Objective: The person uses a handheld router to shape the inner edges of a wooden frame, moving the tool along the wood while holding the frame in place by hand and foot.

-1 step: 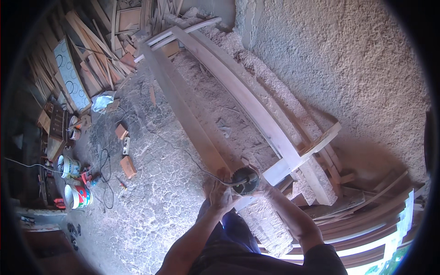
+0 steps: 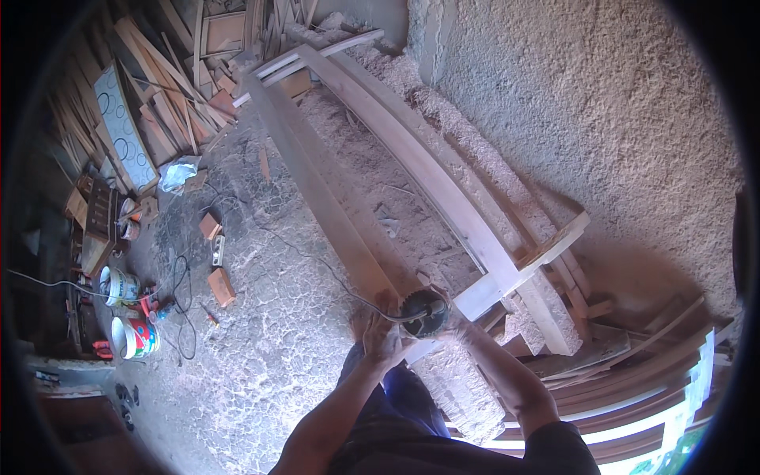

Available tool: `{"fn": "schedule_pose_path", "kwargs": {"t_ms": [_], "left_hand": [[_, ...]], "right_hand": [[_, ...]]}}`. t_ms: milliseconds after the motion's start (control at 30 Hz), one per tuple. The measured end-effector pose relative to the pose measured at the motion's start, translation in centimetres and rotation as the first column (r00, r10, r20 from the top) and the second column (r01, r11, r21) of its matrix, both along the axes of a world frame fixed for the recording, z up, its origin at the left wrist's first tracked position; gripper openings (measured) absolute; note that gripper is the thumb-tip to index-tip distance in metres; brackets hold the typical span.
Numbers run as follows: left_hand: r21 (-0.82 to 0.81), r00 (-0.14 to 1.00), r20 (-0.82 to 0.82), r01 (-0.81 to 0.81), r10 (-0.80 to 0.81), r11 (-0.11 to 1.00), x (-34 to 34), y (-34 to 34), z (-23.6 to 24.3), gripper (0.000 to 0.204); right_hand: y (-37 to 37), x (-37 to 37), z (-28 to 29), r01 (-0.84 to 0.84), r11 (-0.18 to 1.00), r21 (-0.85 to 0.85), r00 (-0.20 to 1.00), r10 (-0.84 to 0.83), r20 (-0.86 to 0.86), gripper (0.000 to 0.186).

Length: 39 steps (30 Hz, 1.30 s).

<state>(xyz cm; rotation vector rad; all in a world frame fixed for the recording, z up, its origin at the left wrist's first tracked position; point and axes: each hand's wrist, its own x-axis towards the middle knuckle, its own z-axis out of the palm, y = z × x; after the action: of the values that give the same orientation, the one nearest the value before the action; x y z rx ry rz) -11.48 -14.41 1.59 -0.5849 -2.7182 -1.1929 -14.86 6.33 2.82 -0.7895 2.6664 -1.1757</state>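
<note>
My left hand point(image 2: 383, 339) is closed around the left side of a power tool with a round black top point(image 2: 424, 311) and a grey cord point(image 2: 352, 297). My right hand point(image 2: 448, 323) grips the tool's right side, its fingers partly hidden. The tool stands at the near end of a long wooden board point(image 2: 317, 198), which lies in a rough frame with a pale, dusty beam point(image 2: 412, 166) along the right and a short pale crosspiece point(image 2: 479, 294) beside my right hand.
Wood offcuts point(image 2: 166, 95) pile up at back left. Paint buckets point(image 2: 134, 338), wood blocks point(image 2: 221, 288), a power strip point(image 2: 218, 252) and loose cables lie on the cracked floor to my left. A rough wall point(image 2: 602, 142) rises at right, with stacked planks point(image 2: 609, 400) below.
</note>
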Motion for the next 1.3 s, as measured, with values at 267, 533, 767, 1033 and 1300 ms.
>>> {"fn": "schedule_pose_path", "kwargs": {"t_ms": [267, 533, 767, 1033, 1300], "left_hand": [[-0.02, 0.996, -0.051, -0.079, 0.077, 0.997, 1.1, 2.8, 4.8, 0.08], [-0.007, 0.945, -0.072, -0.321, 0.32, 0.947, 5.0, 5.4, 1.2, 0.09], [-0.064, 0.975, -0.01, -0.22, 0.22, 0.973, 4.5, 3.9, 2.4, 0.091], [-0.144, 0.995, -0.049, -0.096, 0.089, 0.985, 2.8, 1.3, 1.2, 0.098], [-0.116, 0.993, -0.105, -0.06, 0.048, 0.991, 0.2, -0.3, 0.5, 0.1]], "right_hand": [[2.3, 0.9, -1.3, -0.046, 0.988, -0.15, 0.969, 0.08, 0.232, 0.059], [2.8, -2.2, 3.7, -0.236, 0.967, -0.092, 0.952, 0.249, 0.179, 0.08], [2.6, -1.4, 1.3, -0.086, 0.93, -0.356, 0.924, 0.208, 0.32, 0.083], [0.7, 0.6, 1.3, 0.085, 0.825, -0.559, 0.924, 0.145, 0.355, 0.082], [-0.3, -0.8, -0.3, 0.036, 0.945, -0.326, 0.984, 0.023, 0.176, 0.078]]}}
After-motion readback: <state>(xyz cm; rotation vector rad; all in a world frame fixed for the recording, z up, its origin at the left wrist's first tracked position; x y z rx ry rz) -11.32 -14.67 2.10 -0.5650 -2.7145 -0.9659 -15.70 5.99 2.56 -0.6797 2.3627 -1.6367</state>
